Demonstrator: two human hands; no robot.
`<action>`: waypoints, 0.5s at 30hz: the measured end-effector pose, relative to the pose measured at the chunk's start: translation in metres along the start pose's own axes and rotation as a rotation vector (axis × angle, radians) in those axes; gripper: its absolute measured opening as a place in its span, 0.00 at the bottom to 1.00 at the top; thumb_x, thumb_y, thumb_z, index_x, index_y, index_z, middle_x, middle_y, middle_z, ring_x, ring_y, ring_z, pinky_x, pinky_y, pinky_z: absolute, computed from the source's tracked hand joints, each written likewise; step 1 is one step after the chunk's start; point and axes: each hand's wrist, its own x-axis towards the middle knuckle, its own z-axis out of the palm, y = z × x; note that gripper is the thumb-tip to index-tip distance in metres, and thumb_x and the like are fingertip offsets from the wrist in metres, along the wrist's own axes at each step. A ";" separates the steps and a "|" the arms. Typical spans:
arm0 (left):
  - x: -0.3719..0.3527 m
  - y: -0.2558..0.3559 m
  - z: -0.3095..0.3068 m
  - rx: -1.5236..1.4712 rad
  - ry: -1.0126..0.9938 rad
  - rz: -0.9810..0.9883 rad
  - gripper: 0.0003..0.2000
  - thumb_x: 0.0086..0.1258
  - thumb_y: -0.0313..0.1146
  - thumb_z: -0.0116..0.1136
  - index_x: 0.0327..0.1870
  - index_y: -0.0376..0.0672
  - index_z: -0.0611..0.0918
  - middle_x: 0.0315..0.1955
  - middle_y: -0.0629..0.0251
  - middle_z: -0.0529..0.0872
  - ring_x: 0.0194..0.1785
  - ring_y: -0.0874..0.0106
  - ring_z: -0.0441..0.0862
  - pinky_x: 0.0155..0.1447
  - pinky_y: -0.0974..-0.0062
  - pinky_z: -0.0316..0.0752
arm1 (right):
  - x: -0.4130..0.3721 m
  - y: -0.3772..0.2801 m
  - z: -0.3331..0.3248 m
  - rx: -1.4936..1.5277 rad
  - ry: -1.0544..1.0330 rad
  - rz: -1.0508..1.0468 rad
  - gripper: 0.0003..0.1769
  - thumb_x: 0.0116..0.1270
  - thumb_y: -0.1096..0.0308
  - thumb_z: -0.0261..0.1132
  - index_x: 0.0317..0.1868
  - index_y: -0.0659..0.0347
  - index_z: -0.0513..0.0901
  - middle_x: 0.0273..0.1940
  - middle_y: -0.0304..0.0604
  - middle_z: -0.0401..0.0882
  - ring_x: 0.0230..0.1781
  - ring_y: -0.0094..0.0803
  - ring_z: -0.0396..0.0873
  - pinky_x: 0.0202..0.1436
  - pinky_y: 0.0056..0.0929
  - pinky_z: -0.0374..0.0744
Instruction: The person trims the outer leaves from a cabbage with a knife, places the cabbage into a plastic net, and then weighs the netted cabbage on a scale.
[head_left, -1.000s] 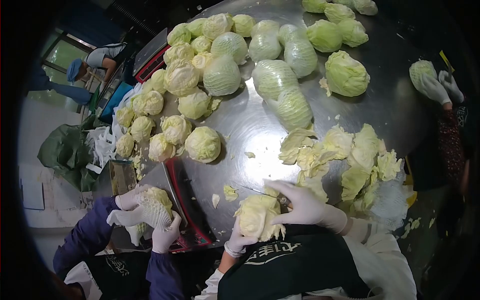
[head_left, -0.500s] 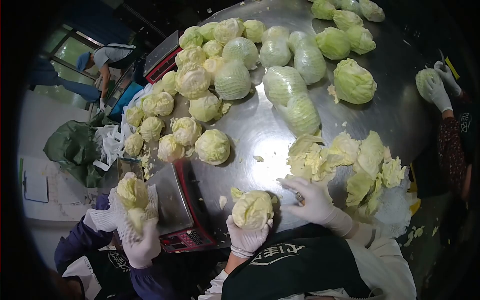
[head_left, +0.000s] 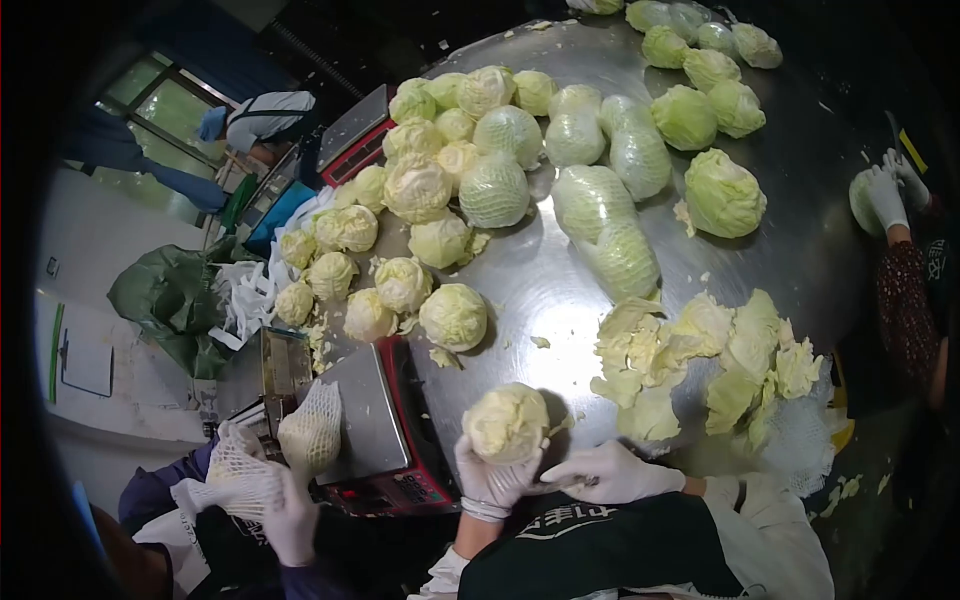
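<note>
My left hand (head_left: 497,480), in a white glove, cups a pale, trimmed cabbage (head_left: 507,422) from below at the table's near edge. My right hand (head_left: 622,474), also gloved, is just right of the cabbage, its fingers drawn together around a small, thin, dark object that I cannot make out. Loose cabbage leaves (head_left: 650,350) lie in a pile beyond my right hand. Another trimmed cabbage (head_left: 453,317) rests on the metal table (head_left: 540,260) ahead of my left hand.
Left of me stands a red scale (head_left: 380,420); beside it a co-worker's gloved hands (head_left: 290,515) handle white foam netting (head_left: 235,475). Wrapped cabbages (head_left: 605,230) and bare ones fill the table's far side. Another co-worker's hands (head_left: 885,195) hold a cabbage at right.
My right hand has moved from the leaf pile down and closer to the cabbage, its fingers now drawn in. The co-worker's netted cabbage now sits by the scale. My view has shifted slightly.
</note>
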 end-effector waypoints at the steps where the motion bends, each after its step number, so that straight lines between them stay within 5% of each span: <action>1: -0.001 0.013 0.013 0.021 -0.004 0.092 0.43 0.63 0.57 0.64 0.78 0.49 0.65 0.73 0.48 0.69 0.70 0.43 0.73 0.65 0.39 0.79 | -0.004 0.002 -0.003 -0.002 -0.008 -0.016 0.19 0.66 0.69 0.72 0.58 0.51 0.86 0.35 0.40 0.83 0.28 0.32 0.83 0.33 0.30 0.80; 3: 0.002 0.045 0.039 0.237 0.043 0.314 0.42 0.64 0.57 0.65 0.78 0.50 0.65 0.72 0.52 0.71 0.69 0.46 0.75 0.64 0.42 0.82 | -0.012 0.006 -0.011 0.072 0.145 0.474 0.21 0.70 0.69 0.71 0.62 0.61 0.82 0.33 0.34 0.78 0.30 0.15 0.73 0.33 0.22 0.76; 6: 0.034 0.107 0.063 0.500 0.113 0.549 0.40 0.65 0.58 0.68 0.75 0.51 0.68 0.70 0.56 0.72 0.67 0.51 0.76 0.61 0.45 0.83 | -0.032 0.007 -0.014 0.340 0.166 0.648 0.25 0.70 0.71 0.71 0.66 0.64 0.78 0.34 0.29 0.76 0.32 0.14 0.73 0.35 0.19 0.75; 10: 0.084 0.183 0.083 0.400 0.286 0.684 0.39 0.61 0.57 0.73 0.72 0.53 0.72 0.69 0.62 0.74 0.68 0.55 0.75 0.61 0.46 0.82 | -0.062 0.036 -0.003 0.569 0.163 0.521 0.33 0.68 0.76 0.71 0.71 0.65 0.70 0.41 0.35 0.77 0.37 0.16 0.75 0.42 0.18 0.76; 15: 0.125 0.262 0.089 0.338 0.372 0.877 0.35 0.63 0.57 0.73 0.70 0.62 0.73 0.69 0.68 0.71 0.71 0.60 0.69 0.66 0.47 0.78 | -0.076 0.038 -0.001 0.345 0.124 0.607 0.33 0.67 0.72 0.73 0.72 0.64 0.72 0.38 0.35 0.80 0.36 0.18 0.77 0.41 0.21 0.76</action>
